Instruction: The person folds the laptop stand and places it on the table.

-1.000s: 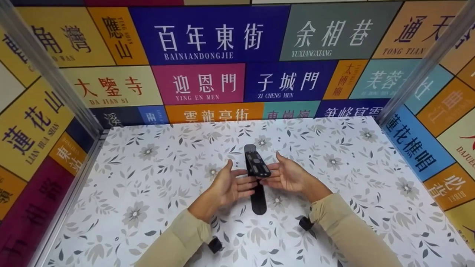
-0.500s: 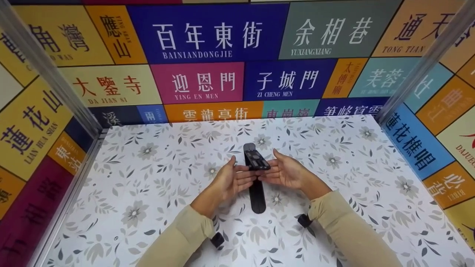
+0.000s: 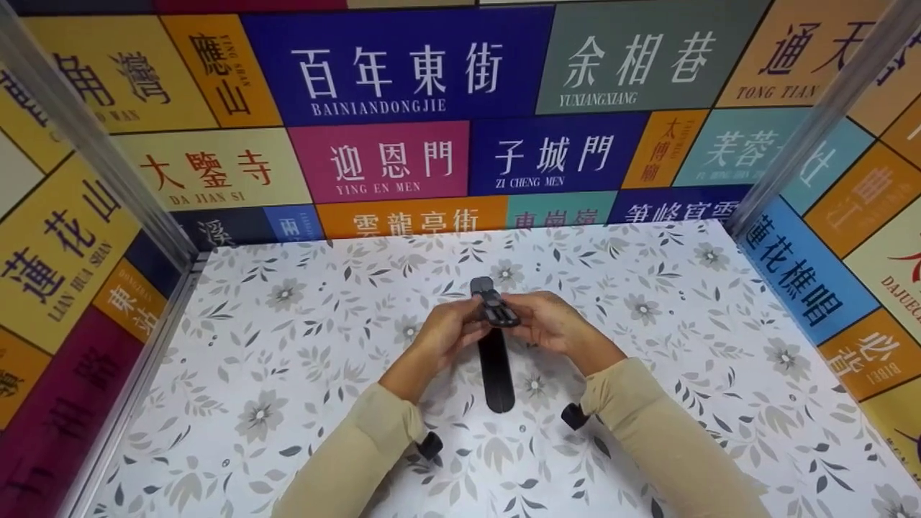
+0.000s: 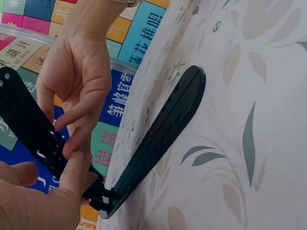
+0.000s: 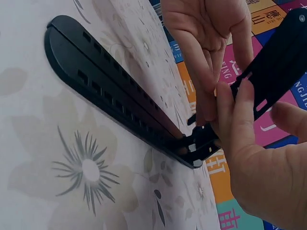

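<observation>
A black folding stand [image 3: 496, 374] made of hinged strips stands on the table. Its long slotted base [image 4: 158, 139] lies flat. From the hinge at the far end, a raised arm [image 5: 283, 57] slants up, with a smaller upper section [image 3: 501, 315] facing me. My left hand [image 3: 447, 329] grips the raised part from the left, its fingers curled behind it. From the right, my right hand [image 3: 552, 321] grips the same part, thumb near the top. In the wrist views the fingertips of both hands meet around the arm's middle, partly hiding its joint.
The tabletop [image 3: 288, 374] carries a white sheet with grey flowers and leaves. Panels [image 3: 403, 65] with coloured blocks and large characters rise at the back and both sides. Metal posts [image 3: 806, 122] stand at the back corners. A small black device [image 3: 574, 416] sits at each wrist.
Both hands have moved up and inward, from straight fingers beside the stand to a grip on its raised part. That part has tilted higher, and its top looks shorter.
</observation>
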{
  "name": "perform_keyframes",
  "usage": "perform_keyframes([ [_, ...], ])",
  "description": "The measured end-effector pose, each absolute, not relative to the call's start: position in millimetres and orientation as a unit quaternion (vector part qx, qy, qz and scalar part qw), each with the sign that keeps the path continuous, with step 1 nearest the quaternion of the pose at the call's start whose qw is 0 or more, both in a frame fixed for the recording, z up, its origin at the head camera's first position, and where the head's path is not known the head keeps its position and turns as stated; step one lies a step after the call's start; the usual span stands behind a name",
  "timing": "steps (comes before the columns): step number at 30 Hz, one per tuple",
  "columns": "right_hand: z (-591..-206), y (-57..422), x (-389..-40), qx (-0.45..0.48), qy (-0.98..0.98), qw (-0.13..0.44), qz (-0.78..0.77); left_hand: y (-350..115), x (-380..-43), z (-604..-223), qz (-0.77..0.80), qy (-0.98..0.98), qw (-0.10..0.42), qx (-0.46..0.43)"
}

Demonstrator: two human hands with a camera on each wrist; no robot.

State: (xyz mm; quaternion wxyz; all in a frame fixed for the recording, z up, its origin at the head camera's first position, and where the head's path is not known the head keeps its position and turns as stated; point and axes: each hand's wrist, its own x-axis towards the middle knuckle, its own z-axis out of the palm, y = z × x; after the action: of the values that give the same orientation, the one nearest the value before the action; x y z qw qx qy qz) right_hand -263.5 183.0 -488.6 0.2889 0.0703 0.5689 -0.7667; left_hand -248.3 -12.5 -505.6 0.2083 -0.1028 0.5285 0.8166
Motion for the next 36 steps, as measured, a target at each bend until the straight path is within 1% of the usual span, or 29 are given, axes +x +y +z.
perform_keyframes([
  [4, -491.3, 179.8, -263.4, 0.052, 0.574, 0.282, -0.767, -11.9, -249.4, -507.6, 0.812, 0.545, 0.191, -0.084],
  [11, -499.0, 179.8, -261.0, 0.048, 0.630, 0.284, -0.721, -16.3, -245.8, -510.9, 0.773, 0.601, 0.193, -0.067],
  [17, -507.6, 179.0, -254.8, 0.041, 0.718, 0.257, -0.645, -18.9, -243.2, -520.4, 0.710, 0.679, 0.184, -0.041],
  [25, -513.1, 174.8, -247.4, 0.033, 0.799, 0.199, -0.567, -14.0, -241.0, -523.6, 0.632, 0.761, 0.141, -0.034],
  [31, -513.6, 175.2, -245.1, 0.018, 0.824, 0.189, -0.534, -12.0, -241.6, -519.1, 0.562, 0.819, 0.106, -0.031],
  [36, -515.9, 176.0, -241.6, -0.002, 0.837, 0.185, -0.515, -13.4, -241.9, -519.2, 0.499, 0.862, 0.084, -0.008],
])
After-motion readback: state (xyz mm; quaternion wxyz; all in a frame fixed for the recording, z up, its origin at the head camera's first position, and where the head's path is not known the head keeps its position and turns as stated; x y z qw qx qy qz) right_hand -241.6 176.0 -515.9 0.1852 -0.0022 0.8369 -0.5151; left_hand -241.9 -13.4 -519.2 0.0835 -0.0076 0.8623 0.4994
